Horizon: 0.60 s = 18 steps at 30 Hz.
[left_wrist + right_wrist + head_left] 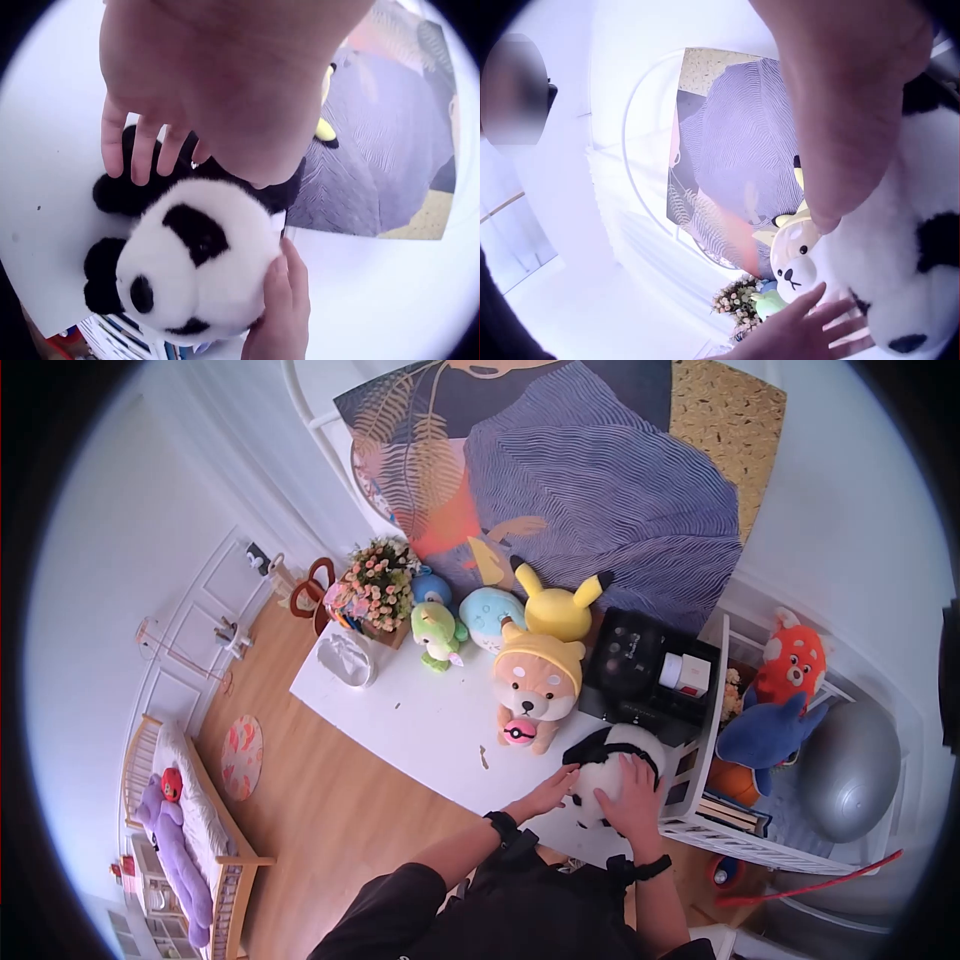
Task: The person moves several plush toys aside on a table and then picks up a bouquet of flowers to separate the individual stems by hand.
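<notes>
A black-and-white panda plush (pixel 597 775) lies at the near right end of the white table (pixel 400 730). My left hand (pixel 549 792) reaches its left side with the fingers straight and a little apart. In the left wrist view these fingers (pixel 140 157) extend over the black limb, beside the panda's white head (pixel 240 262). The right hand (pixel 632 800) rests on the panda from the other side, its fingers spread over the white fur. Just beyond the panda sits a shiba dog plush (pixel 535 685) in a yellow hood, with a pink ball (pixel 519 732) at its chest.
Behind stand a Pikachu plush (pixel 556 612), a light-blue round plush (pixel 490 618), a green plush (pixel 436 635) and flowers (pixel 380 580). A black case (pixel 625 660) is at the right. The white crib-like bin (pixel 800 860) holds a grey ball (pixel 850 770) and a blue shark plush (pixel 760 732).
</notes>
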{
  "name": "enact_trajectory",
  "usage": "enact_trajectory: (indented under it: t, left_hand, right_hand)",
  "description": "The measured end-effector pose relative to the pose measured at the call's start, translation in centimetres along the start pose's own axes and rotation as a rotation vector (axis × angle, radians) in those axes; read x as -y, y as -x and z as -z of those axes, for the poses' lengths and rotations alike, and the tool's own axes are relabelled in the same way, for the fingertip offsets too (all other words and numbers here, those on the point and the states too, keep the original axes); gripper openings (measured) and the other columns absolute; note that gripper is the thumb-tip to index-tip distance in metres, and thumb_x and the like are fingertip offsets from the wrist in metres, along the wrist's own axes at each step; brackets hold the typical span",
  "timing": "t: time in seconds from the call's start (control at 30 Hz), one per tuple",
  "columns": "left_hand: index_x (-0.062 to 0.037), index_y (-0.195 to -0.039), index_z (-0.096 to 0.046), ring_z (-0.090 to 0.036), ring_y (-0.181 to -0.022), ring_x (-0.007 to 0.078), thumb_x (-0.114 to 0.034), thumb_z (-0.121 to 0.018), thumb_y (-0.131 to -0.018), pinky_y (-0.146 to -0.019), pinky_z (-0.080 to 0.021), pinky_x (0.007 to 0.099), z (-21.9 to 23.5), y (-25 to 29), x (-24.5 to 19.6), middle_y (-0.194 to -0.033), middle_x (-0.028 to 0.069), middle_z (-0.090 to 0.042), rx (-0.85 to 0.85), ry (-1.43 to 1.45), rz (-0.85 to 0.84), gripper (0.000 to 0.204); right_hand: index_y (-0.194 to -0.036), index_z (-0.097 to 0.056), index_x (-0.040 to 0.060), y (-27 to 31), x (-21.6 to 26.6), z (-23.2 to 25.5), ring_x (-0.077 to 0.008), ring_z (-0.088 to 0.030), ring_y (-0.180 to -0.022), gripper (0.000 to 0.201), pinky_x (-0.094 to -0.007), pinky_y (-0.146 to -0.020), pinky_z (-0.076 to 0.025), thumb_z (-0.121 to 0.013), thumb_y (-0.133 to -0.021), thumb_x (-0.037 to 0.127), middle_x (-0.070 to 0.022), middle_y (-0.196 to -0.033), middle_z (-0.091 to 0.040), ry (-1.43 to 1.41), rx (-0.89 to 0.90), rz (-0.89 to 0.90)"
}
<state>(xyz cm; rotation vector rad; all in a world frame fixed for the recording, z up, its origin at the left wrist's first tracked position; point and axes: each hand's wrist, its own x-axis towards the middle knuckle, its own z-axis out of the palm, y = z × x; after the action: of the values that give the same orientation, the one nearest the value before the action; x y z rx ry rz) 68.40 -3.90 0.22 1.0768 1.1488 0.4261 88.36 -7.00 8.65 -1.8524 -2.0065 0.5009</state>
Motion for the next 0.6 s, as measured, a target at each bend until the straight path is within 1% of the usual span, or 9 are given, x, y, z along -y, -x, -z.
enact_trajectory:
  t: [0.07,0.1,0.13,0.23,0.3,0.4,0.43,0.53,0.6]
  left_hand:
    - [-0.0132,-0.143,-0.028,-0.053,-0.108,0.0218,-0.051,-0.04,-0.094,-0.079,-0.049,0.0347,1.9,0.4,1.2,-0.13,0.0116,-0.046,0.029,0.034,0.001,0.063]
    - [-0.0099,-0.138,-0.036,-0.056,-0.103,0.0189,-0.045,-0.046,-0.094,-0.076,-0.049,0.0314,2.8,0.8,1.6,-0.12,0.0096,-0.053,-0.043,0.04,0.002,0.057]
    - [-0.0099,-0.138,-0.036,-0.056,-0.103,0.0189,-0.045,-0.046,-0.094,-0.076,-0.049,0.0314,3.9,1.2,2.0,-0.12,0.0096,-0.053,-0.048,0.038,-0.007,0.057]
    - [-0.0046,-0.129,-0.047,-0.06,-0.096,0.0196,-0.035,-0.052,-0.092,-0.078,-0.049,0.0312,8.0,0.9,4.4,-0.112,0.0089,-0.059,-0.137,-0.092,-0.02,0.048]
    - [-0.0005,-0.117,-0.055,-0.062,-0.091,0.0208,-0.027,-0.058,-0.089,-0.079,-0.05,0.0322,11.2,0.4,5.7,-0.106,0.0104,-0.063,-0.367,-0.137,-0.108,0.039]
    - [-0.0002,-0.113,-0.056,-0.063,-0.092,0.0221,-0.023,-0.061,-0.086,-0.08,-0.051,0.0343,16.2,0.0,5.8,-0.108,0.0132,-0.063,-0.43,-0.19,-0.124,0.036]
    - [-0.0002,-0.113,-0.056,-0.063,-0.092,0.0221,-0.023,-0.061,-0.086,-0.08,-0.051,0.0343,17.8,-0.1,5.6,-0.108,0.0132,-0.063,-0.415,-0.19,-0.124,0.036]
    - [-0.0006,-0.112,-0.056,-0.063,-0.091,0.0225,-0.023,-0.061,-0.086,-0.079,-0.051,0.0342,22.5,-0.4,5.2,-0.105,0.0131,-0.064,-0.371,-0.17,-0.136,0.035]
    - [-0.002,-0.111,-0.058,-0.063,-0.089,0.0202,-0.021,-0.061,-0.087,-0.079,-0.051,0.0325,25.5,-0.9,6.1,-0.102,0.0108,-0.064,-0.368,-0.257,-0.159,0.03]
  right_hand:
    - [-0.134,-0.043,0.0123,-0.2,0.6,0.0,-0.0326,-0.032,-0.131,0.072,-0.0634,-0.105,-0.016,-0.068,-0.073,0.042,-0.0121,-0.138,-0.039,0.084,-0.064,0.004]
    - [-0.133,-0.043,0.0112,-0.1,1.0,0.4,-0.0326,-0.031,-0.131,0.07,-0.0636,-0.106,-0.014,-0.068,-0.074,0.04,-0.0125,-0.138,-0.039,0.085,-0.082,0.023]
    - [-0.133,-0.043,0.0112,-0.1,1.5,0.8,-0.0326,-0.031,-0.131,0.07,-0.0636,-0.106,-0.014,-0.068,-0.074,0.04,-0.0125,-0.138,-0.039,0.086,-0.089,0.03]
    - [-0.132,-0.044,0.0097,-0.6,2.6,1.4,-0.0337,-0.032,-0.131,0.068,-0.0635,-0.106,-0.014,-0.069,-0.074,0.036,-0.0131,-0.135,-0.04,0.09,-0.139,-0.02]
    - [-0.131,-0.044,0.0095,-1.3,3.1,1.2,-0.0343,-0.034,-0.129,0.068,-0.0601,-0.107,-0.017,-0.071,-0.073,0.033,-0.0139,-0.134,-0.041,0.106,-0.187,-0.074]
    - [-0.13,-0.043,0.009,-2.4,3.7,0.5,-0.0345,-0.036,-0.127,0.068,-0.0561,-0.107,-0.021,-0.072,-0.072,0.031,-0.0145,-0.133,-0.042,0.083,-0.221,-0.196]
    - [-0.13,-0.043,0.0087,-2.8,4.0,0.3,-0.0346,-0.037,-0.126,0.068,-0.054,-0.106,-0.023,-0.072,-0.072,0.03,-0.0147,-0.133,-0.042,0.072,-0.229,-0.257]
    - [-0.13,-0.043,0.0081,-3.6,5.7,-0.8,-0.0347,-0.038,-0.125,0.067,-0.0517,-0.105,-0.025,-0.071,-0.073,0.028,-0.0149,-0.132,-0.043,0.144,-0.324,-0.305]
    - [-0.128,-0.044,0.0076,-4.2,7.8,-1.1,-0.0353,-0.038,-0.124,0.063,-0.0524,-0.105,-0.025,-0.07,-0.073,0.025,-0.0156,-0.131,-0.043,0.168,-0.341,-0.292]
